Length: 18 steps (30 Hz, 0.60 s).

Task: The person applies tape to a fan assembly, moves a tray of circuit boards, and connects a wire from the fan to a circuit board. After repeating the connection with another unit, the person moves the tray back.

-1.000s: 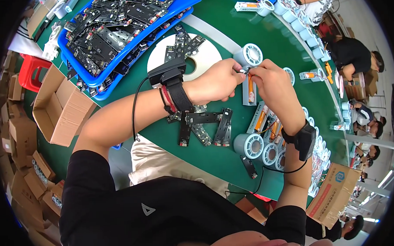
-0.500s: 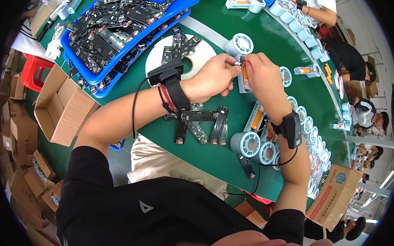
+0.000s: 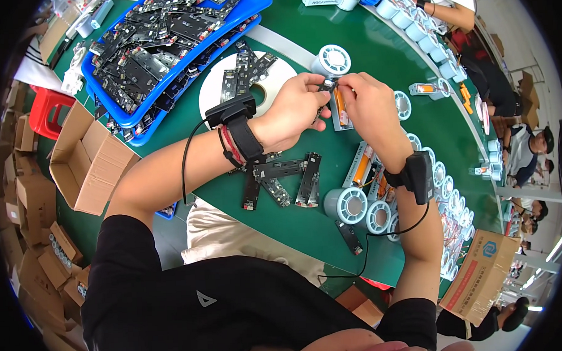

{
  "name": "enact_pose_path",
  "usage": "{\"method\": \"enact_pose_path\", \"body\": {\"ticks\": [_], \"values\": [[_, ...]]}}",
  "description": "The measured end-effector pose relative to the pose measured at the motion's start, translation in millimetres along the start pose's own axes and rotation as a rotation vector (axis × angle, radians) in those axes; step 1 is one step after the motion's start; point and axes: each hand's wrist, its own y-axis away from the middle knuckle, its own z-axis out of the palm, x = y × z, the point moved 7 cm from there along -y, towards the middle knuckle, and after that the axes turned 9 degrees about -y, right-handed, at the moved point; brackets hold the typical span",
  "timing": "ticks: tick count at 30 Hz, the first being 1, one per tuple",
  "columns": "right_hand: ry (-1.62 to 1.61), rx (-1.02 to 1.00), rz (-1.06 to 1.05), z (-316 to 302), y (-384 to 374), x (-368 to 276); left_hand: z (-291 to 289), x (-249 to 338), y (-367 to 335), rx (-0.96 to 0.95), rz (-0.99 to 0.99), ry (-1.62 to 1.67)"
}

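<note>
My left hand is closed on a small black circuit board, which juts past its thumb and fingertips. Against the board's far end, the fingers of my right hand are pinched together; what they hold is too small to make out. Just below the fingertips lies the open handle of a pale blue handheld fan, an orange battery inside it. The fan's round head points away from me. Several loose circuit boards lie on the green table near my left forearm.
Stacked blue trays full of circuit boards stand at the far left, beside a white disc carrying more boards. Fans crowd the right side. An open cardboard box is left of the table. Co-workers sit along the far right.
Both hands have shifted slightly left in the picture, as has the whole table. The circuit board between my fingertips now shows more plainly.
</note>
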Motion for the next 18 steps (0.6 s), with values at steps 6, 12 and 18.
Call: {"method": "enact_pose_path", "body": {"ticks": [6,12,18], "values": [[0.035,-0.02,-0.004,-3,2,-8,-1,3,-1,-0.017,0.007,0.002],[0.095,-0.183,0.069,-2,5,-6,-16,9,-11,-0.072,-0.043,-0.105],[-0.333,-0.027,0.216,2,6,36,-4,9,-15,-0.047,-0.021,-0.167]]}}
